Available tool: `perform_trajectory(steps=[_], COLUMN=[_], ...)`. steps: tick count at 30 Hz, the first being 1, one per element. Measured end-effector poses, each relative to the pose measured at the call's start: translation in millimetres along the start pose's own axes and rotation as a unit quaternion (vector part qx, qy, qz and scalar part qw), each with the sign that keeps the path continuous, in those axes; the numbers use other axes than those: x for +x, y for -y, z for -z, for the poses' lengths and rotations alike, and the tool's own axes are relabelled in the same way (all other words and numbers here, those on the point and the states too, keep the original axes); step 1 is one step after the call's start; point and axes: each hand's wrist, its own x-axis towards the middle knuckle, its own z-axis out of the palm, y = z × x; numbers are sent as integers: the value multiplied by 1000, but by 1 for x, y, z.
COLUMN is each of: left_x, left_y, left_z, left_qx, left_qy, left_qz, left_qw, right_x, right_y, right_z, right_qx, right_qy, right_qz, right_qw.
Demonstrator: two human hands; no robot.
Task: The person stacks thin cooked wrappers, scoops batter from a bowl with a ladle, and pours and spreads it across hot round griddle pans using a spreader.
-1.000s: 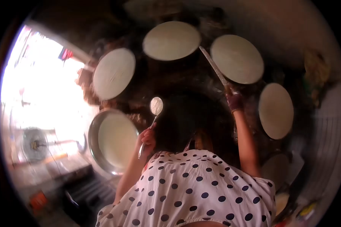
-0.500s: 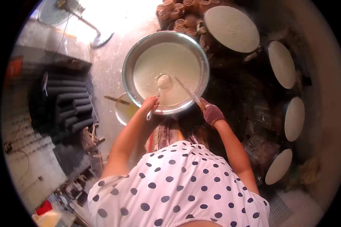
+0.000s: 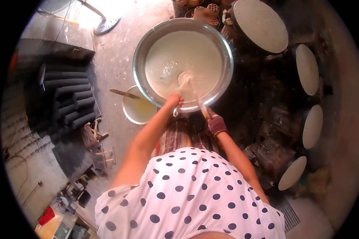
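Ladle (image 3: pixel 184 78) is gripped in left hand (image 3: pixel 174 100) fingers, stick (image 3: pixel 202 105) in right hand (image 3: pixel 216 124) fingers, both over basin (image 3: pixel 139 65), presumably containing drips.

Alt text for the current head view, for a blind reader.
Bare left hand holds a ladle in a metal basin of pale liquid; gloved right hand holds a flat stick over the basin. Four pale discs sit right, stacked black cylinders left.

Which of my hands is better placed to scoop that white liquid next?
Probably your left hand: it holds the ladle down at the white liquid. Your gloved right hand holds a flat stick, less suited to scooping.
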Motion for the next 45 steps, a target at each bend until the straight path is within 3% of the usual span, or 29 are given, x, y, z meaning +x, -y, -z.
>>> perform_trajectory(steps=[1,2,3,4,8,11,13,15,16,17,18,19,20,21,22,24,26,27,29,31,33,34,37,39,40,41,43,44,45], left_x=[-12,-22,-35,-72,-182,-276,-326,-340,-338,-330,-318,-296,-260,-254,-250,-249,-257,-255,-216,-217,-214,-226,-262,-244,-224,-200,-167,-188,-217], left_y=[-11,-23,-32,-58,-143,-191,-214,-233,-241,-247,-245,-242,-234,-220,-203,-161,-109,-93,-54,-7,55,18,47,74,100,120,200,226,253], left_z=[-22,-37,-49,-71,-114,-140,-149,-136,-126,-119,-118,-115,-105,-118,-129,-158,-189,-205,-250,-323,-352,-351,-388,-418,-437,-458,-517,-534,-548], left_qx=[-156,-185,-216,-200,-79,5,90,137,159,184,162,140,-22,-120,-118,61,278,273,189,181,308,416,501,497,443,365,301,318,416], left_qy=[35,37,39,21,68,131,114,106,116,127,149,171,300,310,281,242,222,241,321,304,453,475,479,538,525,490,379,378,438], left_qz=[47,41,37,1,-202,-356,-420,-430,-397,-360,-300,-233,-111,-26,-15,-127,-252,-199,28,149,67,-64,-8,55,219,377,600,609,524], left_qw=[986,981,975,980,974,925,896,886,897,906,928,947,947,943,952,960,900,910,927,923,834,773,721,679,693,697,638,620,601], right_x=[-3,-8,-14,-16,-14,-20,-29,-45,-43,-35,-27,-30,-33,-48,-65,-110,-158,-176,-230,-287,-357,-327,-350,-348,-346,-343,-359,-382,-407], right_y=[22,42,68,88,136,173,188,193,184,172,153,141,129,121,103,73,47,36,8,-8,-5,25,39,24,26,30,20,15,18], right_z=[9,24,46,63,111,170,201,230,233,227,216,204,192,181,165,145,136,127,109,96,93,92,70,37,32,39,14,-9,-27], right_qx=[4,197,379,406,480,543,537,443,344,348,90,-111,-305,-307,-232,-104,-54,-66,-92,23,15,30,193,169,172,335,482,221,92], right_qy=[-8,67,142,118,29,-17,-68,-144,-209,-224,-337,-356,-378,-349,-361,-388,-414,-451,-501,-491,-545,-576,-671,-599,-606,-657,-711,-694,-653], right_qz=[-2,-125,-238,-241,-106,18,69,67,101,101,187,163,137,105,107,86,29,-5,-101,-203,-283,-290,-314,-468,-480,-428,-348,-460,-509], right_qw=[1000,970,883,874,871,839,838,882,910,905,918,913,863,879,897,912,908,890,855,847,789,763,643,628,611,522,375,507,554])
